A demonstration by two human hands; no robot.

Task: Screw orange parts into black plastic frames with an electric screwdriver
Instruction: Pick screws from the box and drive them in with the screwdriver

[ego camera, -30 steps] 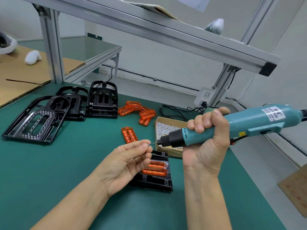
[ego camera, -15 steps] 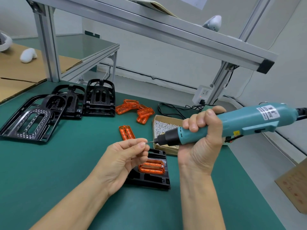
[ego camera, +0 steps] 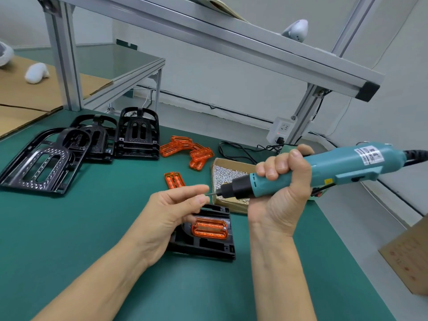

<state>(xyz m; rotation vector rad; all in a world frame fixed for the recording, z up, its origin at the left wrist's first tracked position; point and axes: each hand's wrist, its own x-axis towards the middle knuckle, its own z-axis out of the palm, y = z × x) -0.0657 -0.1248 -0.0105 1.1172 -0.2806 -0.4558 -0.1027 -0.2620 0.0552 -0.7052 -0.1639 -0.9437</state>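
My right hand [ego camera: 281, 191] grips a teal electric screwdriver [ego camera: 324, 170], held level above the mat with its bit pointing left. My left hand [ego camera: 171, 212] pinches something small at the bit's tip between thumb and fingers; it is too small to identify. Below both hands a black plastic frame [ego camera: 208, 246] lies flat on the green mat with an orange part [ego camera: 210, 228] seated in it. My left hand hides the frame's left side.
A cardboard box of screws [ego camera: 222, 174] sits behind the hands. Loose orange parts [ego camera: 187, 150] and one single orange part [ego camera: 174, 180] lie further back. Stacks of black frames [ego camera: 136, 135] stand at the left. An aluminium rail [ego camera: 208, 35] runs overhead; cables and a socket [ego camera: 281, 130] sit at the back.
Both hands stay together at the screwdriver tip; they have drifted slightly lower and left in view. Nothing was taken or let go.
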